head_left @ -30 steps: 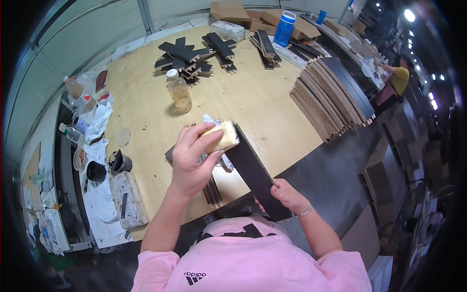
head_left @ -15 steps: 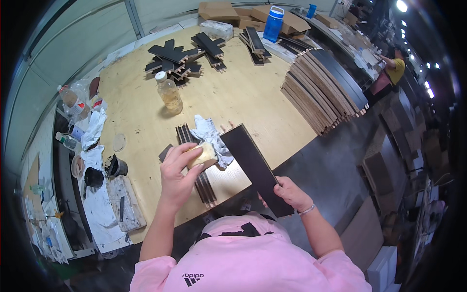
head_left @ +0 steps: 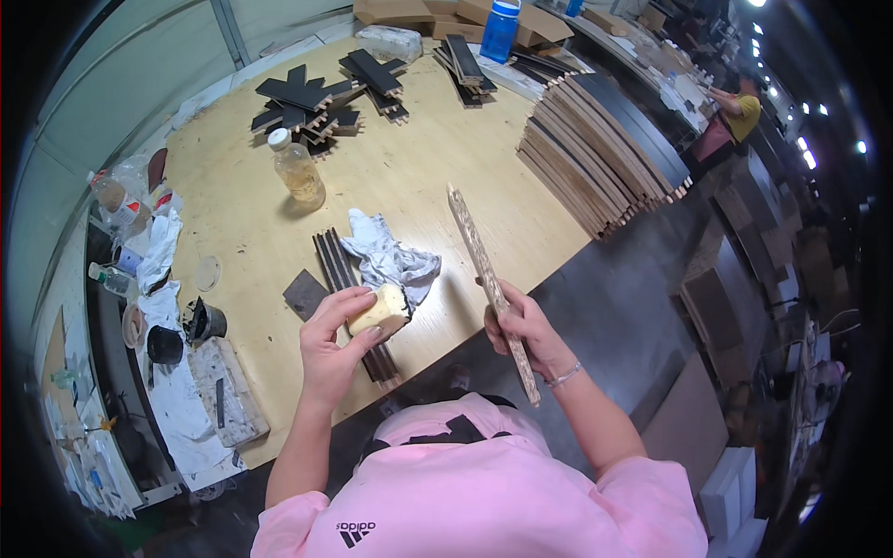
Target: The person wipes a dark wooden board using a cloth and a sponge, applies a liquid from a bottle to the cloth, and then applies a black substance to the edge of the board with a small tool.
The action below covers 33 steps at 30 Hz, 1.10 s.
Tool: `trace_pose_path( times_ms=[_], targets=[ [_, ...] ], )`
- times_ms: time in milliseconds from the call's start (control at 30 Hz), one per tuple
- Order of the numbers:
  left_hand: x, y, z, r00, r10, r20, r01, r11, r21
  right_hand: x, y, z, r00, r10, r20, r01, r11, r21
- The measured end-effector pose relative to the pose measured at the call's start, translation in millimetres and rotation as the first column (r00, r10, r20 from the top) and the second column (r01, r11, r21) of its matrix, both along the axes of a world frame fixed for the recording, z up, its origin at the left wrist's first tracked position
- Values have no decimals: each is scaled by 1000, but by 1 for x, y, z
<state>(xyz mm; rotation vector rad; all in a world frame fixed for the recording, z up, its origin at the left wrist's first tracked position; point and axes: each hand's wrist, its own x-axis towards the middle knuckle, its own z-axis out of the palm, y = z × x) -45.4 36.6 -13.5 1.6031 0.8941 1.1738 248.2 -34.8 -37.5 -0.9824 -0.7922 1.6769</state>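
A cream sponge (head_left: 379,312) with a black-stained edge is pinched in my left hand (head_left: 332,339), above the table's front part. My right hand (head_left: 526,327) grips a board (head_left: 476,244) near its lower half. The board is turned on edge, so its rough, speckled brown side faces up and its dark face is hardly seen. Beneath and beside my left hand lies a row of narrow dark strips (head_left: 336,262), partly covered by the hand. A crumpled white rag (head_left: 391,258) rests right of the strips, and a small dark flat piece (head_left: 304,295) lies to their left.
On the table (head_left: 402,166) stand a capped bottle of yellowish liquid (head_left: 299,177), piled dark boards (head_left: 296,97) and a big board stack (head_left: 595,153). A blue bottle (head_left: 500,33) is at the back. Black cups (head_left: 206,321) and a stained block (head_left: 229,395) line the left side. Someone in yellow (head_left: 741,116) works far right.
My right hand has turned the board from showing its dark face to showing its rough edge. The sponge stays in my left hand. The whole view has shifted slightly.
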Motion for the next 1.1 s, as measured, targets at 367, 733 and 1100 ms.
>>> trace_pose_path(
  times_ms=[367,733,1100],
  targets=[
    [32,-33,23,954,-48,-297,165,910,381,-28,60,21,919,-217,-330,183,974,-132],
    [39,-48,12,941,-48,-336,219,841,495,-41,73,16,901,-314,-299,293,949,-113],
    [31,-35,10,940,-21,-340,195,852,487,-36,74,17,848,-384,-367,364,923,-126]
  ],
)
